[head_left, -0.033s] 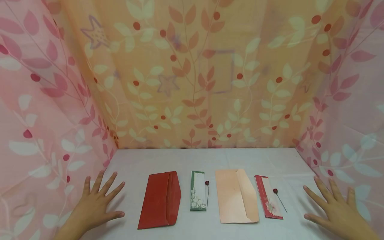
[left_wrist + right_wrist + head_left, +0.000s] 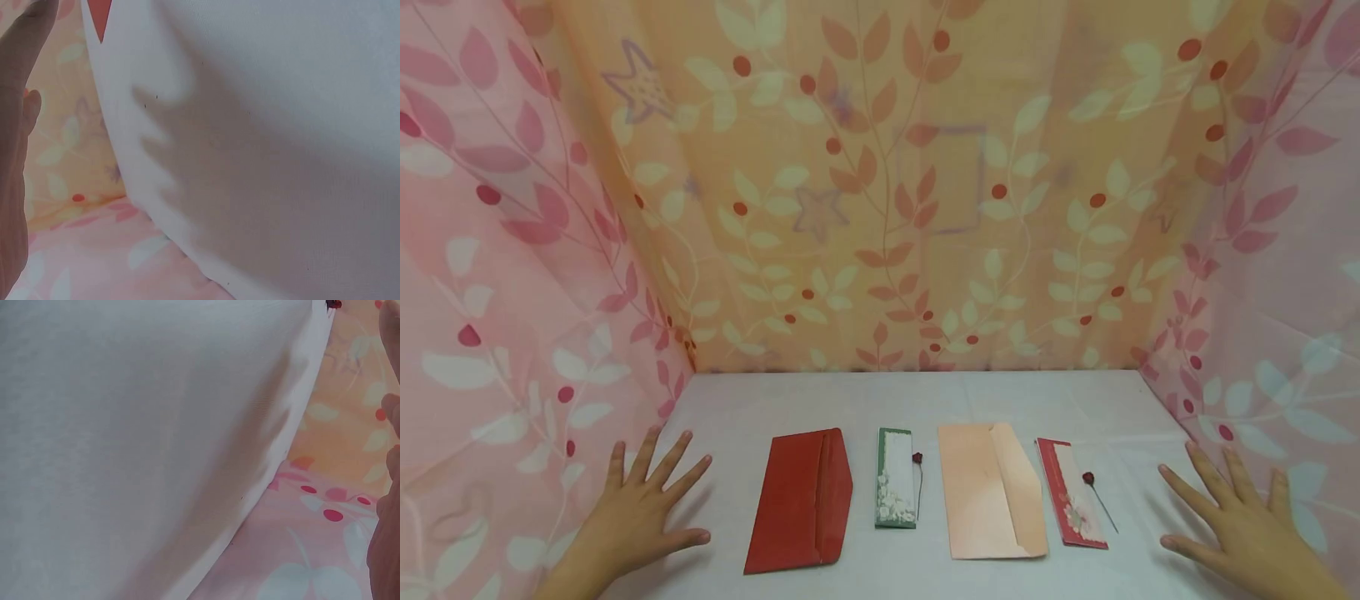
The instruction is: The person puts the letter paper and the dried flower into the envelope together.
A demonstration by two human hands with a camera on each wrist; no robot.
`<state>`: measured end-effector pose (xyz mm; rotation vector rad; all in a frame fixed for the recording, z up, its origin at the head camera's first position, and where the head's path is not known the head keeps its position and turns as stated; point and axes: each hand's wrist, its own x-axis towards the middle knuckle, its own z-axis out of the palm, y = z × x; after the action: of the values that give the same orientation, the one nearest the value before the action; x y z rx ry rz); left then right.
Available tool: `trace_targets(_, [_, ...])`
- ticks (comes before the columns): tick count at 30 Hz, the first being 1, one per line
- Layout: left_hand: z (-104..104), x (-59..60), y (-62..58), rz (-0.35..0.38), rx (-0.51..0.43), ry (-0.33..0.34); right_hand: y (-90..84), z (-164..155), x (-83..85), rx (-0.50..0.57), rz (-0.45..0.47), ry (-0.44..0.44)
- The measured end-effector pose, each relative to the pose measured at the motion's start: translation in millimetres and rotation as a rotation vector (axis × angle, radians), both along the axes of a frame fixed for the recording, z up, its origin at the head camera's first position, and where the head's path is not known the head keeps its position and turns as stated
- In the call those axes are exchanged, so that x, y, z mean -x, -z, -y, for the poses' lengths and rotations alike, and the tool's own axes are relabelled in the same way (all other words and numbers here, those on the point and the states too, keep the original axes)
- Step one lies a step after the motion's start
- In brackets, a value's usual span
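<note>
Across the white desk nothing has shifted between the two head-view pictures: every item lies where it lay, and both hands sit in the same spots. So the work has not begun to move anything, and it seems a resting pose.

The left hand lies at the near left with fingers straight and spread wide, holding nothing; whether the palm presses the cloth or hovers just above it is hard to tell. The left wrist view shows its fingered shadow on the white cloth. The right hand mirrors it at the near right, fingers splayed, empty too.

Between them runs a row. The red envelope lies nearest the left hand, flap folded over it, contents not visible. Just beside it to the right is the green card, with a small dried rose along its right edge. Next comes the peach envelope, flap folded over it as well; nothing can be seen inside it. Beside that lies the red card, with a second rose stem just to its right, nearest the right hand. Both cards lie outside the envelopes.

Leaf-print curtains wall the desk on three sides.
</note>
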<state>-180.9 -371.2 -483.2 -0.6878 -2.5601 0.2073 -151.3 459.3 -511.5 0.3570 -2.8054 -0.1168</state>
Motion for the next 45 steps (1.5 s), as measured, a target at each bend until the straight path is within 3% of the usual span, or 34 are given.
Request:
trace_targets(11, [2, 2.0, -6.5, 0.002, 0.019, -0.004, 1.8, -3, 2.0, 0.003, -0.01, 0.044])
trace_targets(17, [-7, -1.8, -12.1, -0.018, 0.016, 0.031, 0.5, -1, 2.2, 0.0, -0.011, 0.063])
trace_targets(23, [-8, 1.7, -10.3, -0.01, 0.018, 0.018, -3.2, 3, 7.9, 0.054, -0.025, 0.034])
trace_targets(37, [-4, 7.7, -6.4, -0.007, 0.046, 0.015, -5.4, 22, 13.6, 0.029, -0.07, 0.017])
trace_targets(45, [-8, 8.6, -9.8, -0.022, 0.028, 0.047, -7.5, 31, 17.8, 0.071, -0.094, -0.025])
